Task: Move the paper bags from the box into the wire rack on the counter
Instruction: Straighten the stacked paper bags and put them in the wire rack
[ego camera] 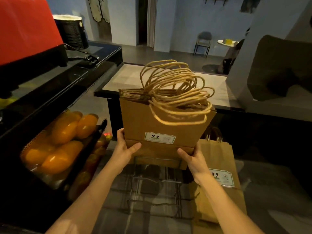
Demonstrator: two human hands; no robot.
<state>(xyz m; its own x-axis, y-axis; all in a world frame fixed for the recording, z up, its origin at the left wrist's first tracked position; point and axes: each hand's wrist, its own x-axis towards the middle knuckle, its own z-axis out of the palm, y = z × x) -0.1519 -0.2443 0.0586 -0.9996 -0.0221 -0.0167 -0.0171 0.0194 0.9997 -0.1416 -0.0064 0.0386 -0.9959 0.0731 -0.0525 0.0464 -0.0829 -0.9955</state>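
Observation:
A thick stack of flat brown paper bags [162, 122] with looped twine handles and a small "9.9" label stands upright in front of me. My left hand [125, 147] grips its lower left edge and my right hand [192, 157] grips its lower right edge. The stack's bottom sits at the far end of a thin wire rack [157, 183] on the counter. A second pile of the same bags [217, 179] leans just right of the rack, behind my right forearm. No box is clearly visible.
At my left stands a dark display case [55, 149] of orange bottles. Above it, a black counter carries a red machine [28, 31]. A grey counter top [168, 78] lies beyond the bags. A large brown shape [278, 68] sits at the right.

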